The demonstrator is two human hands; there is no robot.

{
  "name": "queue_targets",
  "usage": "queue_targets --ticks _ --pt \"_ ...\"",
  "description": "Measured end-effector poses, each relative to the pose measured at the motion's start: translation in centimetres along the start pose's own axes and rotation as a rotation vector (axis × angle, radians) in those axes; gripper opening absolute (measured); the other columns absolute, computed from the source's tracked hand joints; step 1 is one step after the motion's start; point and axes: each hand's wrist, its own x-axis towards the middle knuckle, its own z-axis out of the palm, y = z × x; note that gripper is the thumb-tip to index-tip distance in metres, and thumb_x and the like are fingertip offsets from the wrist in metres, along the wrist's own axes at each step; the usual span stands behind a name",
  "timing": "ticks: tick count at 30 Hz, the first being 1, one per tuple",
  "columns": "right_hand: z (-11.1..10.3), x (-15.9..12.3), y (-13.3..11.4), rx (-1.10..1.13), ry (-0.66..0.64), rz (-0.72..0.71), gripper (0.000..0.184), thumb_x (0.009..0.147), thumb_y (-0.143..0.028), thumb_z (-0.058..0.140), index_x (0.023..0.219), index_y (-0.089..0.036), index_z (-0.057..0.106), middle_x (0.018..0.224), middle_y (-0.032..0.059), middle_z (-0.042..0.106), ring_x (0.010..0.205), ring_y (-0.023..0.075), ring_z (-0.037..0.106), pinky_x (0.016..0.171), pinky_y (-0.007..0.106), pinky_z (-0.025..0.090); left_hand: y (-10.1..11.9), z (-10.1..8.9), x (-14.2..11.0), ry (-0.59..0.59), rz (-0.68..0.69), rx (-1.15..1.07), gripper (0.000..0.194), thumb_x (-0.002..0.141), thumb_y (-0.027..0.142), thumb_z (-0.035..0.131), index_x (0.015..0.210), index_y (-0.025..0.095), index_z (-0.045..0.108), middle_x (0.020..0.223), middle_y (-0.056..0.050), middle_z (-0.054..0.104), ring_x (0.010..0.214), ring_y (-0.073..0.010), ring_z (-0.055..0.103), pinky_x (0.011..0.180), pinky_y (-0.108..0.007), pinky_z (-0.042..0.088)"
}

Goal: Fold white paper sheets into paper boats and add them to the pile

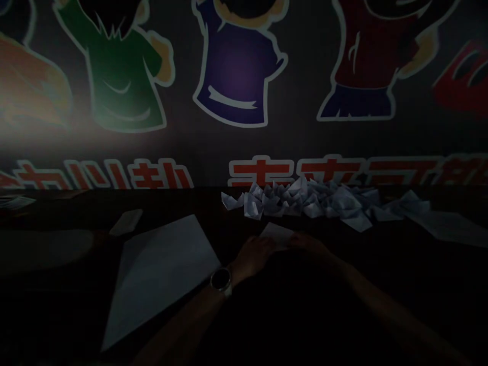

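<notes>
A small piece of folded white paper [278, 234] lies on the dark table between my hands. My left hand [254, 254], with a round-faced watch [221, 279] on its wrist, is closed on the paper's left edge. At the right edge, the fingers of my right hand [305, 242] grip the same paper. The picture is very dark, so single fingers are hard to make out. Left of my left forearm rests a large white sheet or stack of paper [163, 279].
A heap of folded white paper shapes [305, 198] spreads along the back, with flat paper [453, 226] to its right. A pale sleeve [46, 249] of another person reaches in at left, near a small white object [127, 222]. Behind stands a wall [297, 137] with cartoon figures.
</notes>
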Motion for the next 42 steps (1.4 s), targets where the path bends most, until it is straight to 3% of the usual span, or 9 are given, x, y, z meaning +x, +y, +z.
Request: queue_targets --ticks 6,14,21,25,30,42 --pt "-0.6 -0.4 1.5 0.115 0.04 0.022 0.022 0.084 -0.026 0.049 0.096 -0.024 0.068 0.099 0.0065 0.059 0.094 0.018 0.055 0.084 0.03 0.043 -0.4 0.1 0.0 -0.012 -0.012 0.002 0.034 0.089 0.032 0.039 0.123 0.026 0.045 0.132 -0.005 0.047 0.125 -0.0195 0.036 0.105 -0.042 0.018" --pt "0.1 -0.4 2.3 0.179 0.061 0.053 0.022 0.085 -0.029 0.048 0.091 -0.022 0.068 0.095 0.0064 0.06 0.09 0.0185 0.056 0.08 0.031 0.044 -0.2 0.0 0.6 0.056 -0.066 -0.06 0.023 0.088 0.02 0.041 0.097 0.021 0.062 0.106 -0.005 0.061 0.1 -0.0181 0.053 0.09 -0.032 0.038" --pt "1.4 0.0 3.3 0.206 0.148 0.32 0.027 0.084 -0.039 0.045 0.084 -0.02 0.066 0.085 0.0048 0.065 0.079 0.0196 0.061 0.073 0.03 0.045 -1.8 1.3 1.8 0.171 -0.459 -0.409 0.021 0.082 0.029 0.05 0.077 0.016 0.067 0.083 -0.003 0.069 0.075 -0.0157 0.063 0.069 -0.026 0.045" --pt "1.8 0.4 3.2 0.111 0.229 0.385 0.028 0.083 -0.04 0.047 0.083 -0.018 0.064 0.088 0.0071 0.064 0.084 0.021 0.06 0.076 0.031 0.044 -1.8 1.8 2.1 0.223 -0.502 -0.335 0.016 0.079 0.027 0.055 0.074 0.014 0.064 0.08 -0.004 0.067 0.076 -0.0161 0.061 0.07 -0.026 0.043" --pt "1.8 0.8 3.1 0.004 0.164 0.39 0.024 0.084 -0.036 0.046 0.079 -0.018 0.062 0.084 0.0064 0.063 0.081 0.0189 0.058 0.074 0.028 0.041 -2.0 2.2 1.9 0.232 -0.461 -0.186 0.014 0.079 0.024 0.056 0.073 0.013 0.062 0.083 -0.006 0.064 0.082 -0.0171 0.058 0.075 -0.027 0.041" --pt "1.6 0.9 3.1 -0.101 0.082 0.428 0.022 0.086 -0.033 0.046 0.084 -0.016 0.06 0.09 0.0082 0.062 0.084 0.019 0.058 0.071 0.026 0.038 -1.4 1.0 1.1 0.068 -0.446 0.05 0.019 0.086 0.031 0.043 0.084 0.019 0.057 0.1 -0.003 0.057 0.097 -0.0198 0.05 0.08 -0.034 0.036"
